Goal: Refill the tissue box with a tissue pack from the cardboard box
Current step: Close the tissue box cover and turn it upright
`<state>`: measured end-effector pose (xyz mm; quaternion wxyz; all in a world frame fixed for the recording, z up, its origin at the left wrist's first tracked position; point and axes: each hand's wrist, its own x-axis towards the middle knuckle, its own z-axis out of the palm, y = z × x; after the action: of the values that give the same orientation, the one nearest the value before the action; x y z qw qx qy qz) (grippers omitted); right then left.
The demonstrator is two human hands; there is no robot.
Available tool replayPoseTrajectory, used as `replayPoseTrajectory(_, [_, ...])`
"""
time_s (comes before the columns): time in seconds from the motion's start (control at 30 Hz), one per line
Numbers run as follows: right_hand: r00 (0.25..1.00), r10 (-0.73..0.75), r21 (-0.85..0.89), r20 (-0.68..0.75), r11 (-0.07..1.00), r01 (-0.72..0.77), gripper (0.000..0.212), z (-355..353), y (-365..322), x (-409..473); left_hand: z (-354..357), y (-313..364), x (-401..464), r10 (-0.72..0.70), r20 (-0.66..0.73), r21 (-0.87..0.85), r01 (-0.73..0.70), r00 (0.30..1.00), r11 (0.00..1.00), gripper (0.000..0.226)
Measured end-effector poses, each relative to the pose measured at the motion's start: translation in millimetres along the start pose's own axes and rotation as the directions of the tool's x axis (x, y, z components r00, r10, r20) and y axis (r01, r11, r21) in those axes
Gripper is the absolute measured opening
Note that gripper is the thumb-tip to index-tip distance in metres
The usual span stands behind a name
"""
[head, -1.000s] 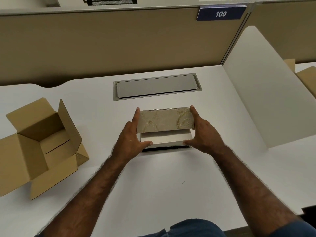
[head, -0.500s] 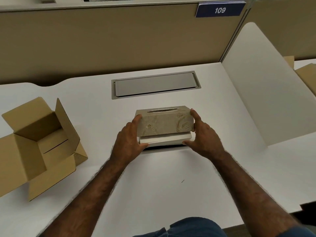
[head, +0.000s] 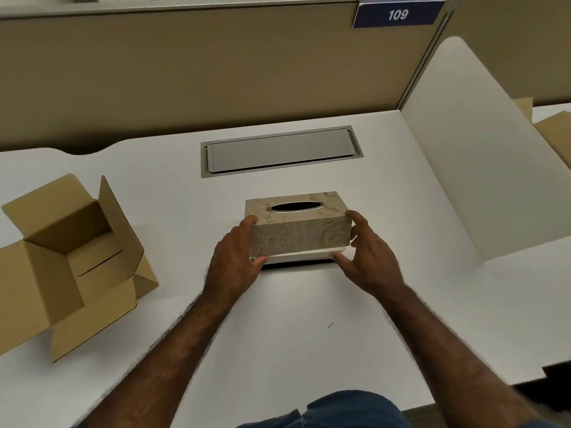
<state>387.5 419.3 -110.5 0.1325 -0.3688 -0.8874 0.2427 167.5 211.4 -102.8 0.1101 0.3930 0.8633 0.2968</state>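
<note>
White desk point(head: 278, 319): both hands grip tissue box point(head: 301, 230); cardboard box point(head: 66, 261) left.

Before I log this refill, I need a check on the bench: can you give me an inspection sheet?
Surface: white desk, one small dark speck.
Job's things: tissue box cover nearly down over a white pack; cardboard box open at left, looks empty.
Clutter: nothing seen.
Grippers: left hand and right hand grip the box ends.
Cables: nothing seen; grey hatch closed.
Surroundings: tan partition, 109 sign, white divider.
</note>
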Motion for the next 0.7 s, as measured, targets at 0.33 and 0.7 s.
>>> replayPoseTrajectory(0.33, [0.999,-0.027,0.005,-0.033,1.0,0.027,0.097,0.6,-0.3,5.9,0.2,-0.4,4.2,-0.012,0.003,0.017,0.012,1.0,1.0,0.097])
replayPoseTrajectory(0.7, [0.999,-0.036,-0.016,-0.012,0.999,0.036,0.095,-0.5,3.8,14.1,-1.9,-2.5,7.4,0.009,0.011,0.028,-0.01,1.0,1.0,0.097])
